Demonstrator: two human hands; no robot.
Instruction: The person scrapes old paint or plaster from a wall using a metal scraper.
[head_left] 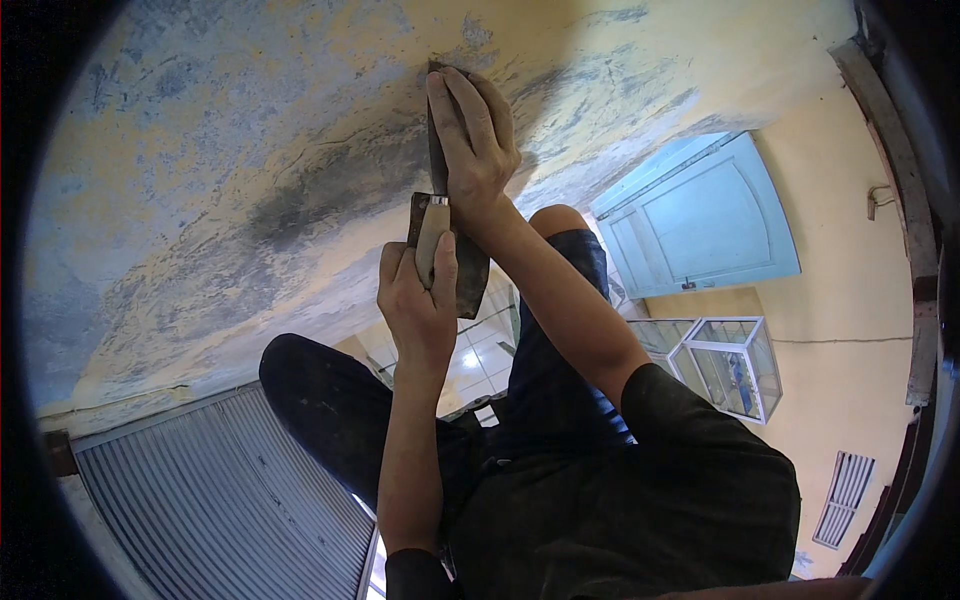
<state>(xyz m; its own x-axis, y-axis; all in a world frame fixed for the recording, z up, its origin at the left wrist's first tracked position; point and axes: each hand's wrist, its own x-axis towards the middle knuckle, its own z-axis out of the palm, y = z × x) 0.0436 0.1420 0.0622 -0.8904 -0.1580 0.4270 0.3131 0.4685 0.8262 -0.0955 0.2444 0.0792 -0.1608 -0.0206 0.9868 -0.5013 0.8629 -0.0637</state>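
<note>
My left hand [417, 300] is closed around the pale handle [433, 245] of a trowel-like tool, thumb along its side. A shiny metal collar tops the handle. Above it, my right hand [478, 145] presses a long, thin dark blade [437, 155] against the wall, fingers stretched along it toward its tip. A wide dark flat plate [472, 285] shows behind the handle and below my right wrist. Whether blade, plate and handle are one tool I cannot tell. The stained wall surface [340, 190] around the blade is patchy yellow, blue-grey and black.
My bent knees [310, 375] come up below the wall. A grey ribbed shutter [220, 480] is at lower left. Right of my arm are a light-blue door [710, 220] and a glass display case [735, 365]. White floor tiles [480, 365] show between my legs.
</note>
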